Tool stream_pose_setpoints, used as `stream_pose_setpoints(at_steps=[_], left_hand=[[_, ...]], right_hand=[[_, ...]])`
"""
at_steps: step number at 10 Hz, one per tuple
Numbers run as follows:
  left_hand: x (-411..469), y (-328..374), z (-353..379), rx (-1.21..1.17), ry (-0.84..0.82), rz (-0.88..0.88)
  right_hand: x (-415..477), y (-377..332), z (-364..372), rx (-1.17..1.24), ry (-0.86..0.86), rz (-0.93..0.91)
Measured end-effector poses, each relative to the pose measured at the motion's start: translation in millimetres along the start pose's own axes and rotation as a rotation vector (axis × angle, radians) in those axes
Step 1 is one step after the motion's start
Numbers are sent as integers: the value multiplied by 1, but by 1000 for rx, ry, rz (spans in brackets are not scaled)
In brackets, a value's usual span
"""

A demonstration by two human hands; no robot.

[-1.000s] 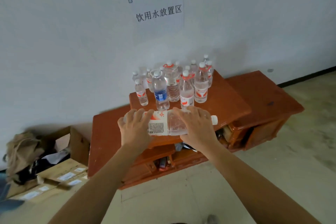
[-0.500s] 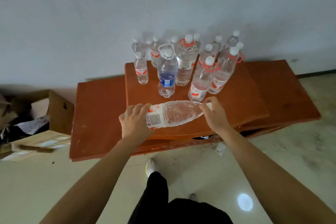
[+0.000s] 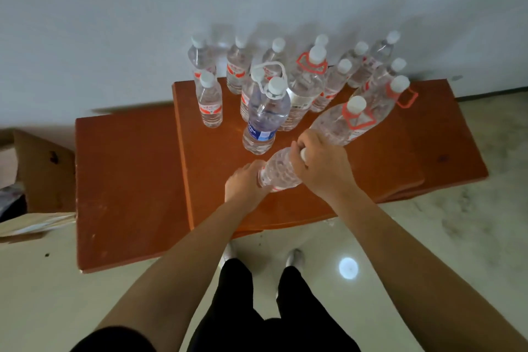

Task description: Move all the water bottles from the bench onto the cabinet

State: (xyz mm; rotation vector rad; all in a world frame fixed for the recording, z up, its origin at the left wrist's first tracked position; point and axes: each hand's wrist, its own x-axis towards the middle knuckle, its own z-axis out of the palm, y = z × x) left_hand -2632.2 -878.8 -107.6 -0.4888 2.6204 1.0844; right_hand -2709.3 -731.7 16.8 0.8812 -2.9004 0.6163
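Observation:
I hold one clear water bottle tilted over the front of the raised orange-brown cabinet top. My left hand grips its lower end. Around the neck and white cap curls my right hand. Behind them, several water bottles stand upright near the wall, among them a blue-labelled bottle and a big one with a red carry handle. A small red-labelled bottle stands at the group's left.
A lower wooden surface extends to the left of the cabinet top. Cardboard boxes lie on the floor at far left. The white wall runs right behind the bottles. My legs and shoes stand on the pale tiled floor below.
The bottle has swung from lying level toward upright, cap end raised. My right hand slid up to the neck and cap. I have come closer and look more steeply down.

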Motion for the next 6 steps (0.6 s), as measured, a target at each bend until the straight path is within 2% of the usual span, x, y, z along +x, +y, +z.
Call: stream_pose_setpoints(at_steps=[1,2,4,6], left_hand=[[11,0,-1,-136,-126,-57],[16,-6,1,-225,-192,-79],[12,-6,4,-221,-230,-102],[-4,16,-11,-174,-213,-88]], right_hand=[[16,12,-3,-23,-68,-11],[20,8,5,1,-61,-88],[26,2,9,31,-51,-115],[20,18,-24,96,-346,-76]])
